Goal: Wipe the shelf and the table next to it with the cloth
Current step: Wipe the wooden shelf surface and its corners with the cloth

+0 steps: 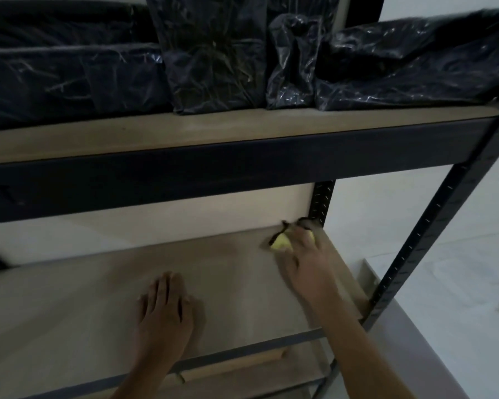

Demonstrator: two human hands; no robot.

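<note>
Left hand [164, 305] flat and spread, palm down on the bare board of the lower shelf [84, 306], holding nothing. Right hand [306, 254] reaching toward the far right corner of the same board, fingers curled down over a yellow cloth [281, 242] and pressing it against the wood. Cloth mostly hidden under the fingers, with a yellow lump and a dark edge showing to their left, close to the back wall and just beside the rear post [321, 201]. Well apart from the left hand, farther back and to the right. Black plastic bags [213, 59] crowded along the upper shelf [156, 133], above both hands. Front post [424, 234] slanting down just right of the right forearm. Wooden stick [234, 364] lying on a lower level, seen below the front rail. Pale table [432, 349] at lower right, beside the rack.
</note>
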